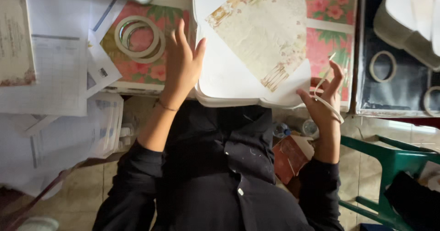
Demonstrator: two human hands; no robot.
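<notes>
Hands work at the near edge of a table spread with a pink floral cloth [327,27]. The left hand [183,64] lies open, fingers spread and palm down, on the left border of a stack of white card sheets [224,77], the topmost bearing a cream, flower-printed decorative paper [263,36] set at an angle. The right hand [326,96] is pinched shut on a thin white paper strip [328,100], which loops limply from the fingertips just off the stack's right corner. The strip looks feather-light, soft and easily creased or torn; it seems best held by its ends between thumb and fingertip. The card stack looks stiffer but bendable, overhanging the table edge toward the person, so it would best be steadied flat from its borders, clear of the printed face.

Beyond the left hand, two rolls of narrow tape [140,38] lie on the cloth, one overlapping the other. Further left, loose printed sheets [55,70] spill over the table edge. To the right, more tape rings [383,66] rest on a dark surface, and a green plastic chair [389,160] stands by the person's right elbow. Papers crowd the left side, leaving little room there.
</notes>
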